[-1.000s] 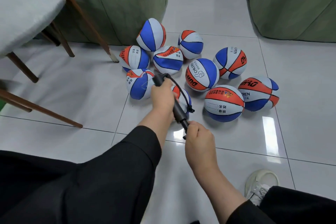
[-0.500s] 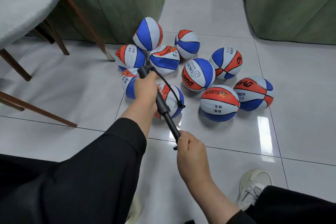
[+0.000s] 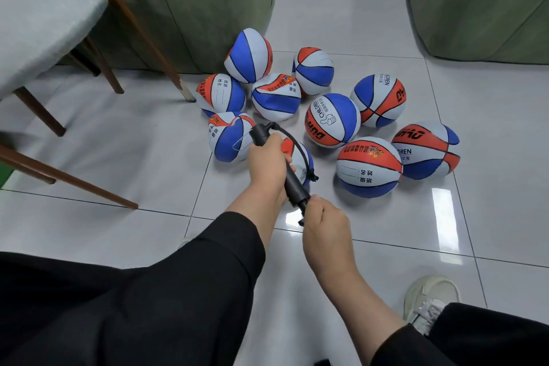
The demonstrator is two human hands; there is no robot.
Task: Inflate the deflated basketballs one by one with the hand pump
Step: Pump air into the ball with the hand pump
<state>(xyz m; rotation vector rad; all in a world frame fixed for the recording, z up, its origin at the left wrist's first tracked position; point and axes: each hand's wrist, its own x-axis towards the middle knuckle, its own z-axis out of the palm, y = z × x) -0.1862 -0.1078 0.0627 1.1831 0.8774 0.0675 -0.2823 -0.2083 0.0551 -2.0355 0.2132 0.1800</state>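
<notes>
1. The left hand (image 3: 269,162) grips the black pump (image 3: 289,180) by its barrel.
2. The right hand (image 3: 323,224) is closed around the pump's handle end.
3. A hose (image 3: 298,147) curves to the basketball (image 3: 306,163) just behind the left hand.
4. The other basketballs (image 3: 332,120) cluster on the tiled floor (image 3: 124,145) near a green sofa (image 3: 208,12).

One head-worn wide-angle view, looking forward and steeply down, close over both forearms; the tiled floor (image 3: 386,235) fills the middle, a green sofa (image 3: 193,9) at 11 o'clock, far edge.
</notes>
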